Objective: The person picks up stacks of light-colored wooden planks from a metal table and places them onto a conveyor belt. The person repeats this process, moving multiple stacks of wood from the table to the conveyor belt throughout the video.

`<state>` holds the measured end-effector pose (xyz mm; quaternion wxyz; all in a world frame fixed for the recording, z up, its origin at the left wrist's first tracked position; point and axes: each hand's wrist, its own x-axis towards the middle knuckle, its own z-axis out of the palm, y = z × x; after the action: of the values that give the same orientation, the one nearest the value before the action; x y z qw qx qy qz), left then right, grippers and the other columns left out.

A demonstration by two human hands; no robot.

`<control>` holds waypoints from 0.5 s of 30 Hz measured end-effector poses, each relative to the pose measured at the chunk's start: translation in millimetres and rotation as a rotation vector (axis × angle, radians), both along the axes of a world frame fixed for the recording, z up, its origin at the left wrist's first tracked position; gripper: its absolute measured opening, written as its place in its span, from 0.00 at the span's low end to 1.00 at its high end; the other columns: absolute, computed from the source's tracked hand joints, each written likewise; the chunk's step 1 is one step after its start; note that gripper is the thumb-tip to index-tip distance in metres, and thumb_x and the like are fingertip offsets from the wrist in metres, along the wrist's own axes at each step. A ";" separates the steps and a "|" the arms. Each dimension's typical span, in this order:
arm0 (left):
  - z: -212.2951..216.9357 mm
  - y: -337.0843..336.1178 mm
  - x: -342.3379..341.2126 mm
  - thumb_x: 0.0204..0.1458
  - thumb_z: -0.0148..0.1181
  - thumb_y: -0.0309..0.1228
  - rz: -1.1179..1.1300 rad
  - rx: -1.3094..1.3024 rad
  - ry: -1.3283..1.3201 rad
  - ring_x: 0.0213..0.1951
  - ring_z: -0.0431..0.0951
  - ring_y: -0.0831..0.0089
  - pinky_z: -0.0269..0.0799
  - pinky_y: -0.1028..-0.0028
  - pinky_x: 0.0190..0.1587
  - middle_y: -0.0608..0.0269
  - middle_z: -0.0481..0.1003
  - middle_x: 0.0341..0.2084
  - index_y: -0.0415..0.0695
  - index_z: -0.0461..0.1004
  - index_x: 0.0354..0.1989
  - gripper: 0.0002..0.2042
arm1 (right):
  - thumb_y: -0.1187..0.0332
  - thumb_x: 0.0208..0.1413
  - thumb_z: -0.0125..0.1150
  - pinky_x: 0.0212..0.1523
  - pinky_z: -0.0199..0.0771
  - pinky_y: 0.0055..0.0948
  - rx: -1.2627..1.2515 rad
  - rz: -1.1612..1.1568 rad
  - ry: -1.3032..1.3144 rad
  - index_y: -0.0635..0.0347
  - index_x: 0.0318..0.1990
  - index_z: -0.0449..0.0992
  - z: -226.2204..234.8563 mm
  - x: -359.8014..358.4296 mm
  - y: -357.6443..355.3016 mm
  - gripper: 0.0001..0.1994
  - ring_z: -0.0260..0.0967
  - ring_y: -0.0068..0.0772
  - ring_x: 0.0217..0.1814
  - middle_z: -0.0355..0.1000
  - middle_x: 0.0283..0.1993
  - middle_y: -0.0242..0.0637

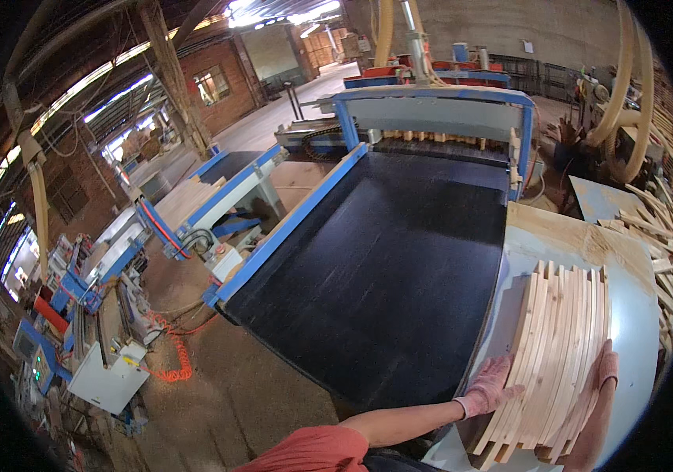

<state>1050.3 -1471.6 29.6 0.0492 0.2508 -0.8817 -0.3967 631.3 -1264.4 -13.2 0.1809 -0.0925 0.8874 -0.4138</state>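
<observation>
A bundle of pale wooden strips (560, 338) lies side by side on a light grey-blue tabletop (635, 354) at the lower right, their ends slightly uneven. In a pink work glove, my left hand (494, 385) grips the bundle's left side, with fingers reaching over the outer strips. My right hand (608, 366), gloved alike, holds against the right side, so the strips sit between both hands. Part of the right hand's fingers is hidden along the outer strip. Left of the bundle runs a wide black conveyor belt (376, 259).
The belt leads under a blue-framed machine gantry (438, 106). A blue side rail (297, 228) edges its left. Loose wood pieces (663, 244) heap at the far right. A coiled orange hose (175, 362) and a control cabinet (108, 381) stand at the left.
</observation>
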 end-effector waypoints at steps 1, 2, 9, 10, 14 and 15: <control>3.9 -2.3 1.8 0.63 0.53 0.64 -0.003 0.036 0.030 0.83 0.45 0.47 0.31 0.57 0.83 0.36 0.52 0.79 0.36 0.43 0.83 0.52 | 0.34 0.70 0.50 0.40 0.73 0.42 0.007 -0.004 0.001 0.76 0.40 0.81 0.3 2.9 -0.4 0.40 0.68 0.32 0.37 0.75 0.32 0.38; 7.0 -2.4 2.9 0.62 0.53 0.64 0.004 0.049 -0.008 0.83 0.45 0.47 0.31 0.57 0.83 0.36 0.52 0.79 0.36 0.43 0.83 0.52 | 0.34 0.70 0.51 0.40 0.73 0.42 0.013 -0.002 0.000 0.76 0.40 0.81 1.4 5.7 1.6 0.41 0.68 0.31 0.37 0.75 0.32 0.37; 20.2 -28.1 33.8 0.58 0.63 0.57 0.196 0.217 0.099 0.72 0.61 0.38 0.54 0.52 0.76 0.35 0.65 0.69 0.34 0.57 0.76 0.47 | 0.31 0.66 0.57 0.32 0.70 0.43 0.006 0.036 0.020 0.71 0.29 0.79 -0.2 57.8 -2.8 0.41 0.64 0.28 0.30 0.74 0.26 0.36; 22.7 -35.4 44.1 0.58 0.64 0.56 0.208 0.248 0.124 0.71 0.62 0.39 0.56 0.52 0.75 0.36 0.66 0.68 0.34 0.58 0.76 0.47 | 0.31 0.66 0.57 0.31 0.70 0.43 0.038 0.058 0.025 0.71 0.28 0.79 2.3 69.3 -5.4 0.41 0.63 0.28 0.29 0.73 0.25 0.36; 30.8 -82.5 98.1 0.56 0.69 0.54 0.256 0.243 0.224 0.64 0.68 0.42 0.63 0.51 0.70 0.39 0.72 0.62 0.39 0.63 0.74 0.43 | 0.40 0.65 0.66 0.33 0.71 0.39 -0.149 0.021 0.013 0.73 0.32 0.80 13.7 151.7 -42.7 0.34 0.65 0.25 0.33 0.74 0.29 0.35; 33.9 -94.9 114.5 0.56 0.68 0.55 0.247 0.171 0.290 0.63 0.71 0.43 0.63 0.52 0.70 0.41 0.75 0.60 0.39 0.67 0.71 0.40 | 0.41 0.64 0.67 0.35 0.72 0.38 -0.028 0.056 -0.003 0.75 0.37 0.81 27.7 173.0 -55.9 0.33 0.67 0.26 0.35 0.76 0.33 0.37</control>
<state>1164.8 -1566.5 63.4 0.2026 0.3006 -0.7911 -0.4928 804.3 -1320.3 14.5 0.1926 -0.1194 0.8782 -0.4213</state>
